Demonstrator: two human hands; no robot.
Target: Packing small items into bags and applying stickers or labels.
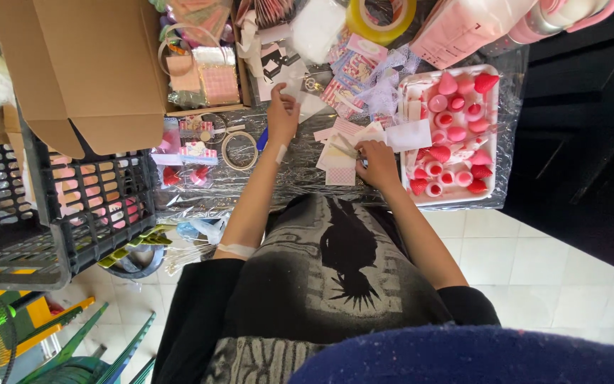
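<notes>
Partly hidden by curled fingers, whatever the right hand (376, 162) is pinching over the pink cards (340, 158) is unclear. Meanwhile the left hand (283, 114), arm outstretched, is gripping a white packet (294, 87) above the foil-covered surface (293, 174).

The person wears a black short-sleeved top over a grey shirt printed with a black spiky figure down the front. The left hand (283, 114) has a pale plaster strip on the wrist just behind the grip, and a white bandage wraps that arm near the elbow. The right hand (376, 162) is bare.
</notes>
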